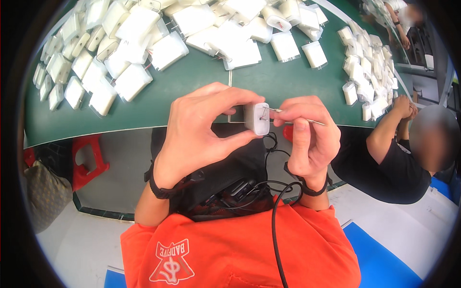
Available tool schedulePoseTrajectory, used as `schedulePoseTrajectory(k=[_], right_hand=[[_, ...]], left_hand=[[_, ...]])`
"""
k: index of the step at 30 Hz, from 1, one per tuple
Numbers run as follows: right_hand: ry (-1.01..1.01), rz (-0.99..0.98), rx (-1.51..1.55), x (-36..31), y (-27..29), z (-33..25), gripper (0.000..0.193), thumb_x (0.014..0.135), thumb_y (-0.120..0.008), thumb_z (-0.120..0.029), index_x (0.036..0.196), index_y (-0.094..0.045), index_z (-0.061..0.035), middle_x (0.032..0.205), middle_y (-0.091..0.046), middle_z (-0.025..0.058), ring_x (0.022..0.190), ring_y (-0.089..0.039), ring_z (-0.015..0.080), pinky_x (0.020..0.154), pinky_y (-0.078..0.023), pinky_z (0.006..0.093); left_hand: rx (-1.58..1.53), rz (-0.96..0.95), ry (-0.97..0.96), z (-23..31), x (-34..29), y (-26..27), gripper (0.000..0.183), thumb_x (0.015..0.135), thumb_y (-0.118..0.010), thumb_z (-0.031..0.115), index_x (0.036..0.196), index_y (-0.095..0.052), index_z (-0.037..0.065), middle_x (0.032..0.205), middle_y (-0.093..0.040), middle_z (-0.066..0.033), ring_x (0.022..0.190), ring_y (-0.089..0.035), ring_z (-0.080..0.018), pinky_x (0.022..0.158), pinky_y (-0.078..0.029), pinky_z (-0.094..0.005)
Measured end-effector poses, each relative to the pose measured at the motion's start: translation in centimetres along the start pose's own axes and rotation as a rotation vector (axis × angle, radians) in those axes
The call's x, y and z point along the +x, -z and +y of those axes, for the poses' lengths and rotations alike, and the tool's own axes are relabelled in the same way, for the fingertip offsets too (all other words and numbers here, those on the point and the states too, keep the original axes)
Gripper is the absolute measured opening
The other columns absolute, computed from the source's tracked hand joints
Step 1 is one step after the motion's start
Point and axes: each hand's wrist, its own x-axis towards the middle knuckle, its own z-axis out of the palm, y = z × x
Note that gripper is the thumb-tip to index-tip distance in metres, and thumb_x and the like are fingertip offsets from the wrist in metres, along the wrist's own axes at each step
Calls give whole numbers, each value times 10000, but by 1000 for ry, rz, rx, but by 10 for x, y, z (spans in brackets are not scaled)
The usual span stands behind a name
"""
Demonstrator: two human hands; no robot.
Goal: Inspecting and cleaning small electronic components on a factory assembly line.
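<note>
My left hand [194, 129] grips a small white box-shaped casing [260, 119] between thumb and fingers, just past the near edge of the table. The casing's end face, with a small dark hole or slot, is turned toward my right hand [309, 132]. That hand pinches a thin metal tool [307, 120], pencil-like in shape, whose tip end reaches the casing's end face. Whether the tip goes into the hole is too small to tell. A thin dark wire or loop shows at the same face.
A large pile of white casings [192, 19] covers the far side of the green table [187, 79]. Another heap [367, 72] lies at the right. A person in black [384, 168] sits to the right. A red stool [89, 161] stands at the left, and black cables [276, 225] hang over my lap.
</note>
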Motion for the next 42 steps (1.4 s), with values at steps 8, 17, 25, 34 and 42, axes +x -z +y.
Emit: schedulePoseTrajectory(k=[8,17,25,34,42], right_hand=[[50,-80,-142,9,0,-15,205,882,-640,150,1026,-703,19,895,-722,149,764,-713,287,674,-573,353],[122,-113,-227,18,-5,-21,176,899,-609,140,1000,-694,24,905,-725,131,742,-696,247,670,-556,321],[98,-88,-156,15,-6,-12,119,948,-590,132,987,-657,41,920,-730,134,722,-690,234,655,-560,323],[115,-22,-89,8,-5,-8,115,939,-631,114,1005,-693,43,930,-754,147,748,-724,272,672,-585,340],[130,-57,-184,11,-6,-16,153,904,-661,115,1009,-711,16,914,-750,146,744,-724,283,666,-580,346]], left_hand=[[40,-13,6,0,0,0,471,742,-937,46,1197,-819,69,1148,-827,-57,966,-766,-206,802,-665,-320],[40,-4,4,0,-2,0,481,740,-931,35,1206,-815,66,1143,-816,-68,977,-768,-221,825,-669,-330],[-56,28,-6,2,-1,-1,486,744,-940,37,1212,-811,58,1144,-810,-72,1009,-773,-210,865,-672,-340],[-50,-6,9,1,-1,0,493,751,-935,22,1227,-813,66,1143,-811,-73,1022,-774,-210,886,-674,-340],[-18,-3,25,0,-3,1,491,751,-939,22,1223,-812,68,1134,-812,-76,997,-781,-212,872,-677,-339]])
